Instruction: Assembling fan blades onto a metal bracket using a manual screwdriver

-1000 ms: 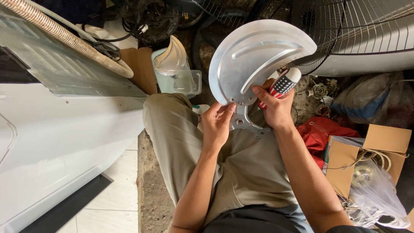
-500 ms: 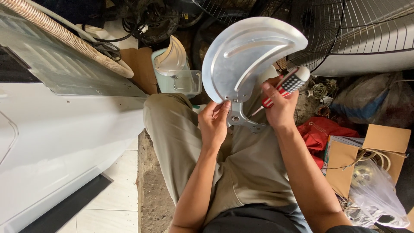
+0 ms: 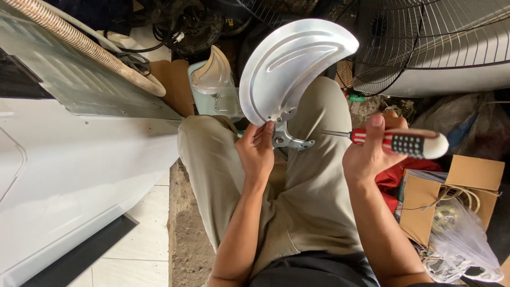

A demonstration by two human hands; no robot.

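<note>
Sitting with knees up, the person works over the lap in khaki trousers (image 3: 313, 196). Left hand (image 3: 258, 151) closed in a pinch on the lower edge of a curved aluminium fan blade (image 3: 289, 66) — thumb and fingertips at the riveted end, where a small metal mounting bracket (image 3: 289, 141) sticks out below the blade. Blade held upright above the knees, its ribbed face toward the camera, the pointed tip up and to the right.

Right hand (image 3: 372, 154) wrapped around a screwdriver (image 3: 398, 141) with a red, black and white handle; shaft lies level and points left at the bracket, tip near it but whether it touches cannot be told.

Surroundings:
- Brown cardboard box (image 3: 451, 199) at lower right, open, wire loops inside; a clear plastic bag (image 3: 459, 244) crumpled just in front of it.
- Red cloth (image 3: 390, 180) between the box and the right forearm.
- Wire fan guard (image 3: 425, 42) at upper right, well apart from the hands.
- Pale green plastic housing (image 3: 215, 93) behind the left knee, a second blade standing in it.
- White panel (image 3: 69, 165) along the left — flat, no label legible.
</note>
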